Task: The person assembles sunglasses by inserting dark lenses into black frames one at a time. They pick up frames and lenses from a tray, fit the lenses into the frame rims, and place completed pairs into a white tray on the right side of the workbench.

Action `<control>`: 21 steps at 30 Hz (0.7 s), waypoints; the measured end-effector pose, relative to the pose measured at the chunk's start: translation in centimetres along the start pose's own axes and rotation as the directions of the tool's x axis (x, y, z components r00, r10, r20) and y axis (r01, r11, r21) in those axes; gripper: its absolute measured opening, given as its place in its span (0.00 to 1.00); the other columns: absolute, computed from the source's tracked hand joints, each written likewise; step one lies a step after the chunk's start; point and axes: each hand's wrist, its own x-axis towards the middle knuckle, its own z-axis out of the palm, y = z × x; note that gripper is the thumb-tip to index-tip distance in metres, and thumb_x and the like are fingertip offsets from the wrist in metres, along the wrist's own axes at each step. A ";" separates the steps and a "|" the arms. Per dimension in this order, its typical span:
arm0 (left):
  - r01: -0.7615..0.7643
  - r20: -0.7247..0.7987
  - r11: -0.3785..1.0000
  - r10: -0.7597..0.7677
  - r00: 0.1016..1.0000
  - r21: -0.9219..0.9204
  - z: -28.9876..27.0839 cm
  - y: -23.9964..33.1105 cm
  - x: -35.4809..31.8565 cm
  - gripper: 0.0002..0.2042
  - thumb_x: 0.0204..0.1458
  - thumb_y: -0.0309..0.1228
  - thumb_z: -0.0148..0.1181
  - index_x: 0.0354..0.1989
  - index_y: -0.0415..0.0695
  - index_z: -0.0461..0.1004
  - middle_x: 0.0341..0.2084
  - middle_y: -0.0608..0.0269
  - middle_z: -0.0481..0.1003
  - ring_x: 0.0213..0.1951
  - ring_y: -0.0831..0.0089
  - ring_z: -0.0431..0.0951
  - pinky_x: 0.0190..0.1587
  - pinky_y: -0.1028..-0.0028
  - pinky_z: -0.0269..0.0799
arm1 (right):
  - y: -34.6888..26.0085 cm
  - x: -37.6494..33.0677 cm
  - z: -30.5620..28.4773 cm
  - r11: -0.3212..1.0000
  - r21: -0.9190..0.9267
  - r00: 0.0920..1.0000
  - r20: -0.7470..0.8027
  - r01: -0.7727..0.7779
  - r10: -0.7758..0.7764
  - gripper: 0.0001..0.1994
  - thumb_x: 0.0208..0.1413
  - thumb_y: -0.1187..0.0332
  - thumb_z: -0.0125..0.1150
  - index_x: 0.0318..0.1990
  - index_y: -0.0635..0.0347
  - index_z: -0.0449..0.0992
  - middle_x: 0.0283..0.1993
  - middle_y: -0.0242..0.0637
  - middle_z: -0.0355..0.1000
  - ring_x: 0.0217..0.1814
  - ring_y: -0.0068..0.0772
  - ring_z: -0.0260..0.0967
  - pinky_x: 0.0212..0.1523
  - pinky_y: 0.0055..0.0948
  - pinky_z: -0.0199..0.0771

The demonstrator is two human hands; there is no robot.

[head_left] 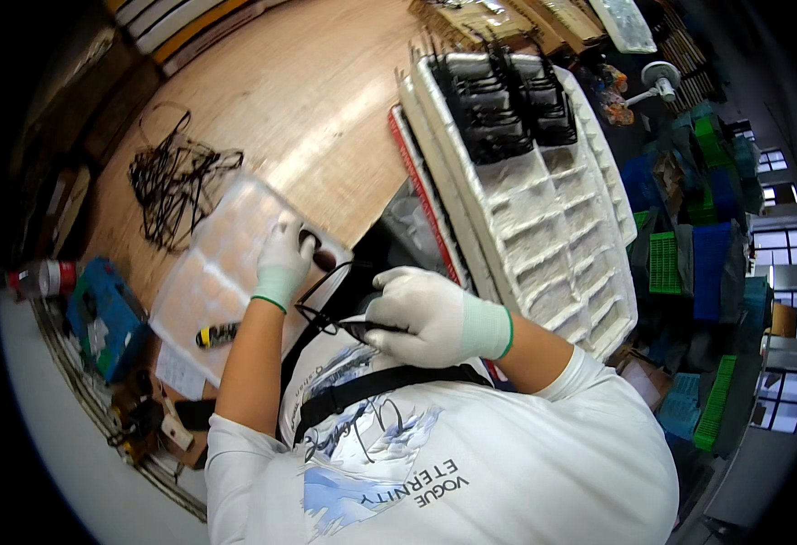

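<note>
Both my hands wear white gloves with green cuffs. My right hand (430,313) is closed around a black eyeglass frame (324,325) in front of my chest; a pale, pointed strip shows by its fingertips, its kind unclear. The frame's front juts out leftward from the fingers. On the left, my left hand (285,259) is over a translucent sheet with rows of round shapes (221,245). Its fingertips close on a dark lens (309,238), partly hidden by them. Another dark lens (325,261) lies just beside these fingers, near the sheet's edge.
A tangle of thin black frames (176,182) lies on the wooden table (326,118). At right, stacked white compartment trays (544,245) carry black frames (508,104) at their far end. A yellow-and-black tool (218,335) rests on the sheet, with a blue bin (108,318) further left.
</note>
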 end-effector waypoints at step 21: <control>0.227 0.091 0.616 -0.244 0.966 -0.754 -13.0 6.3 -12.3 0.11 0.62 0.27 0.58 0.50 0.34 0.75 0.36 0.53 0.83 0.38 0.73 0.82 0.42 0.72 0.77 | 1.2 3.4 3.7 0.699 0.714 0.986 -0.081 -0.042 0.143 0.37 0.57 0.83 0.46 0.75 0.62 0.43 0.65 0.51 0.66 0.57 0.44 0.75 0.56 0.41 0.75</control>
